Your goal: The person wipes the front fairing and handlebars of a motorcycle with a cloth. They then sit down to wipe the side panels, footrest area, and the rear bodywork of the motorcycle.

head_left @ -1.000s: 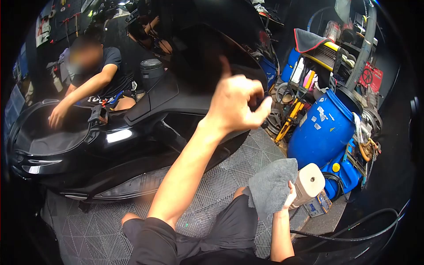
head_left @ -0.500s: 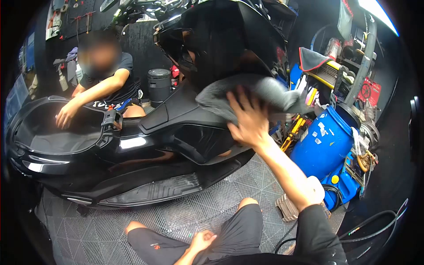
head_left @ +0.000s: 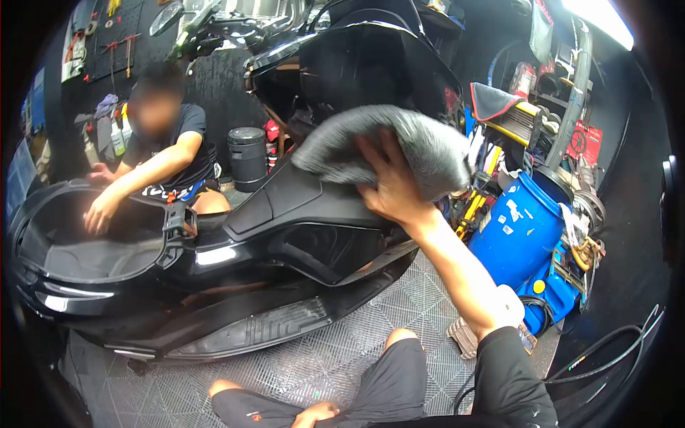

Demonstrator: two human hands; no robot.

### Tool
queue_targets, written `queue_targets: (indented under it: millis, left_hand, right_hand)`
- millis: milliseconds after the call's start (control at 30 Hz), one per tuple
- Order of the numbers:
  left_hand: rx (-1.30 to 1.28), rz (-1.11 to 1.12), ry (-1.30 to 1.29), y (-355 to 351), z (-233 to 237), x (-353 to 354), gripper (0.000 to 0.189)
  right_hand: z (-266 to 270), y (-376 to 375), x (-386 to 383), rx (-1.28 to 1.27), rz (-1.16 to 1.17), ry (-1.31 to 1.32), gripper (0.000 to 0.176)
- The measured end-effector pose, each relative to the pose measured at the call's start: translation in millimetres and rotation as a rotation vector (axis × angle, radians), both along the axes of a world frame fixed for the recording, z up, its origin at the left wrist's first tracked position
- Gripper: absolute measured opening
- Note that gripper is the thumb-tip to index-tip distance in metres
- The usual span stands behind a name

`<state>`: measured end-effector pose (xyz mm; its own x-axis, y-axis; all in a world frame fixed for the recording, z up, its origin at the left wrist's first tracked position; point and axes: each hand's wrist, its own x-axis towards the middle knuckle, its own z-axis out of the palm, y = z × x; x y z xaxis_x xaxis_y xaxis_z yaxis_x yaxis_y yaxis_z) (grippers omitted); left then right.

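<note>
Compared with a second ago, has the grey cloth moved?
Yes. The grey cloth went up, from low beside the blue barrel onto the black scooter, in the right hand.

a motorcycle workshop or detailing garage. a black scooter (head_left: 300, 207) fills the middle, standing on grey grid floor tiles (head_left: 314, 357), with a grey cloth (head_left: 421, 143) against its bodywork. hand tools (head_left: 118, 50) hang on a dark wall at 10 o'clock. at 3 o'clock a blue plastic drum (head_left: 517, 228) stands amid crowded shelves (head_left: 571, 85) of gear and yellow tools (head_left: 471, 207). a black hose (head_left: 621, 329) loops over the floor at 4 o'clock.
</note>
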<state>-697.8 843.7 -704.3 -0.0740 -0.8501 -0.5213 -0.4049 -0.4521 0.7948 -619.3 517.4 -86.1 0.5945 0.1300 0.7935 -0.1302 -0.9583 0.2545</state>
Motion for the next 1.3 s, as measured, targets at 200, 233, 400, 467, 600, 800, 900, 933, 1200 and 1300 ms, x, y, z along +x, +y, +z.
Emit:
queue_targets:
  millis: [200, 233, 400, 467, 600, 800, 900, 933, 1200, 1300]
  left_hand:
    - [0.182, -0.013, 0.072, -7, 94, -3, 0.051]
    - [0.173, -0.017, 0.056, -8, 98, -4, 0.051]
    - [0.157, -0.043, 0.066, 1, 112, -5, 0.056]
    - [0.170, -0.057, 0.062, 1, 119, -3, 0.057]
    - [0.089, -0.079, 0.108, -4, 78, -15, 0.053]
    - [0.033, -0.132, 0.078, -5, 13, -20, 0.050]
    - [0.152, -0.233, 0.061, -15, 3, -28, 0.053]
    - [0.123, -0.232, 0.007, -17, 24, -28, 0.052]
    - [0.039, -0.229, -0.002, -8, 27, -52, 0.052]
    - [0.041, -0.173, -0.059, -16, 58, -32, 0.055]
  right_hand:
    - [61, 82, 11, -0.303, -0.202, -0.272, 0.103]
    - [41, 79, 5, -0.254, -0.271, -0.212, 0.102]
    - [-8, 38, 5, -0.033, 0.025, -0.198, 0.103]
    - [28, 60, -4, -0.107, 0.031, -0.175, 0.099]
    - [53, 84, -2, -0.229, -0.197, -0.346, 0.101]
    - [49, 72, -15, -0.193, -0.036, -0.351, 0.095]
    - [78, 100, 9, -0.385, -0.306, -0.420, 0.089]
    - [81, 98, 13, -0.478, -0.322, -0.373, 0.089]
    - [28, 9, -38, -0.322, -0.230, 0.413, 0.097]
    - [44, 1, -50, -0.348, -0.158, 0.399, 0.095]
